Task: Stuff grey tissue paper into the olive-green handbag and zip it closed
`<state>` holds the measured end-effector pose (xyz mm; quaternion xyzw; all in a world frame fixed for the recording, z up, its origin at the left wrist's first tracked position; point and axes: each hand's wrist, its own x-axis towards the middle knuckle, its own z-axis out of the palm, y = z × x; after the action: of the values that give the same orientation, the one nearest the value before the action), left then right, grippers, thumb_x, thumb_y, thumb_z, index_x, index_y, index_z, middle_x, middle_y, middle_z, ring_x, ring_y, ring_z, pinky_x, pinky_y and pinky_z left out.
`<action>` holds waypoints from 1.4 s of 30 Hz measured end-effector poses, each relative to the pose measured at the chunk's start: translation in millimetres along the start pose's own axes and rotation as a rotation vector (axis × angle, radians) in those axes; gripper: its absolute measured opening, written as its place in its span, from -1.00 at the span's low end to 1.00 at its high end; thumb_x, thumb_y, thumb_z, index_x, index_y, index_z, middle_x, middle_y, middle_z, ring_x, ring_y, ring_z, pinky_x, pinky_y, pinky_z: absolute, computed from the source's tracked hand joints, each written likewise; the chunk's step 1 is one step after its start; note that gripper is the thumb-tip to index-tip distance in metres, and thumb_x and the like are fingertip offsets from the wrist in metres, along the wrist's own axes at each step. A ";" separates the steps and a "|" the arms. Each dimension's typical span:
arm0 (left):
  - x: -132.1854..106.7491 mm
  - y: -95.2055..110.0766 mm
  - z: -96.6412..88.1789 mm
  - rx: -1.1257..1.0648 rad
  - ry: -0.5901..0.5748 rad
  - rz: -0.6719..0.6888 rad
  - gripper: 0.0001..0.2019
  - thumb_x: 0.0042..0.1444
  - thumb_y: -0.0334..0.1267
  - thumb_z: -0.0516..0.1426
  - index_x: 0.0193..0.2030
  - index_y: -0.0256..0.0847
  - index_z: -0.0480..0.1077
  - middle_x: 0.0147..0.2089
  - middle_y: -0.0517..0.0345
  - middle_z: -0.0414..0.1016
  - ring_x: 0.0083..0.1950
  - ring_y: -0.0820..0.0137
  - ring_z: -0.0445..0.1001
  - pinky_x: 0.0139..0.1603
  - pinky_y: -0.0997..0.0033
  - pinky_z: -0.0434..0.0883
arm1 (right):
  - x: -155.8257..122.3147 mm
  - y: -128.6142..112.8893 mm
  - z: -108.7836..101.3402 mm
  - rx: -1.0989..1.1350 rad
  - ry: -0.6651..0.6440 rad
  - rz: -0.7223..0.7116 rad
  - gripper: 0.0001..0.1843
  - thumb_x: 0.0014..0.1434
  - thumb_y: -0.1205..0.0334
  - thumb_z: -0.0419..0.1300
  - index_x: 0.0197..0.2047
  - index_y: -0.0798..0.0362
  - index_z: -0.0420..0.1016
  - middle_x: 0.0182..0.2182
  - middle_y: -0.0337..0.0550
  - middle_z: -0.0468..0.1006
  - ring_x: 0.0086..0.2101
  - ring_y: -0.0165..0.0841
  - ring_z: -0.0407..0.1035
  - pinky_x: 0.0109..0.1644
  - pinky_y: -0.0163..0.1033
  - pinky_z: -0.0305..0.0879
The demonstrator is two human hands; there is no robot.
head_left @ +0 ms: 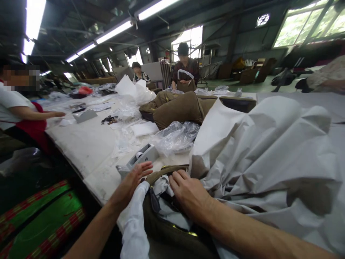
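An olive-brown bag (157, 225) lies in front of me with its zipped mouth open and pale stuffing paper (161, 185) showing inside. My left hand (136, 178) is at the far left rim, fingers stretched out and holding nothing. Bent over the opening, my right hand (185, 187) has its fingers curled down at the far rim; the fingertips are hidden, so what they grip cannot be made out. A white-wrapped handle (136, 219) runs along the bag's left side. Large sheets of white paper (269, 144) are heaped to the right.
Beyond the bag are a grey box (145, 154), clear plastic bags (176, 136) and a pile of brown bags (178, 109) on the white table (72, 144). A green plaid-edged sack (48, 219) is below left. Co-workers stand at left (18, 111) and across the table (184, 68).
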<state>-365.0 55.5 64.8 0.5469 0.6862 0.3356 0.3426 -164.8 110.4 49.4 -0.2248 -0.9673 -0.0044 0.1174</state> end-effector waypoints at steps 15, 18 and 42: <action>9.1 87.9 50.7 1.201 -0.695 0.394 -0.75 0.09 -0.47 0.01 -0.16 -0.35 0.48 -0.13 -0.16 0.52 -0.12 0.10 0.51 -0.08 0.20 0.43 | -21.4 66.6 -40.1 -0.153 -0.297 0.123 -0.35 0.01 -0.19 0.23 -0.10 0.26 0.47 -0.34 0.09 0.56 -0.24 -0.11 0.44 0.23 0.06 -0.10; 5.1 89.3 53.0 1.402 -0.683 0.230 -0.77 0.00 -0.53 0.03 -0.31 -0.47 0.52 -0.27 -0.30 0.53 -0.25 -0.05 0.53 -0.28 0.09 0.45 | -26.1 61.4 -46.2 -0.123 -0.417 0.227 -0.49 0.07 -0.16 0.19 -0.30 0.21 0.54 -0.35 0.09 0.57 -0.23 -0.08 0.46 0.14 0.04 0.05; 37.9 78.9 30.8 1.317 -0.485 0.373 -0.80 0.14 -0.35 -0.02 -0.28 -0.28 0.44 -0.26 -0.04 0.53 -0.23 0.18 0.53 -0.20 0.25 0.43 | 27.0 12.3 9.6 0.080 -0.250 -0.587 -0.53 0.14 0.22 0.12 0.09 0.25 0.33 0.09 0.03 0.37 0.08 -0.15 0.21 0.17 -0.11 0.15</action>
<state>-304.5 109.2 110.1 0.8068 0.5458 -0.2252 0.0219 -185.1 133.8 45.7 0.0698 -0.9972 0.0274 0.0001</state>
